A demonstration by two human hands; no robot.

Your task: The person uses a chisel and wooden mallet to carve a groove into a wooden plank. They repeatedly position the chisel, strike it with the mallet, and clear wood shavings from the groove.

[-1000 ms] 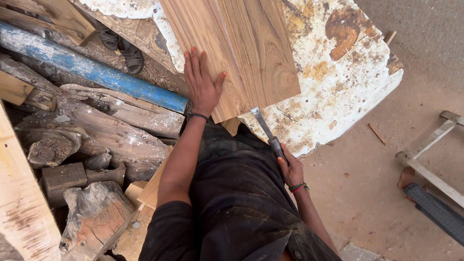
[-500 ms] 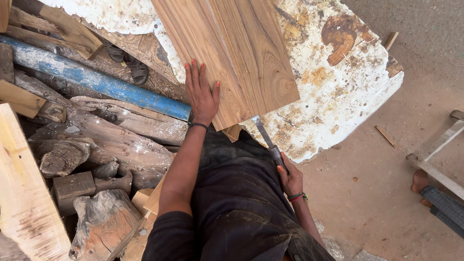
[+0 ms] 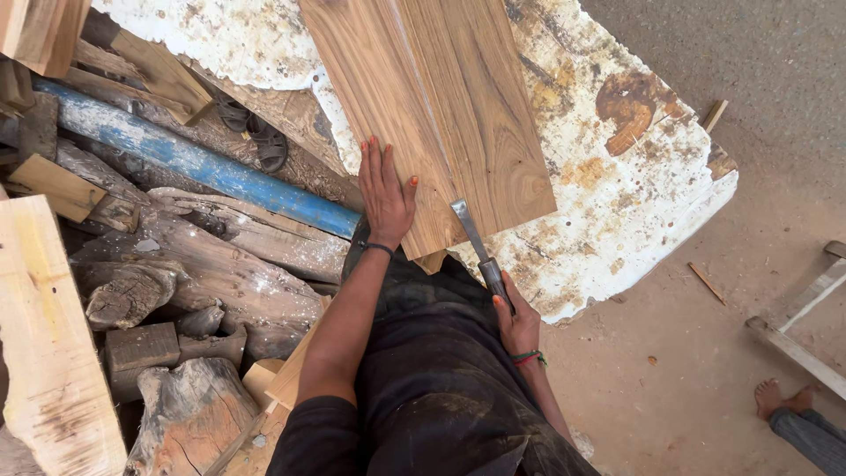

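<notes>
A wide, smooth wooden board with brown grain lies on a stained white tabletop. My left hand rests flat on the board's near left corner, fingers spread. My right hand grips the dark handle of a chisel. The chisel's flat metal blade points up at the board's near edge and touches it.
A pile of rough logs, offcuts and a blue pipe fills the left side. A pale plank leans at far left. Sandals lie among the wood. Another person's bare foot and a wooden frame stand at the right on the dirt floor.
The chisel blade has moved up from below the board to its near edge. My left hand stays flat on the board. The view has shifted slightly.
</notes>
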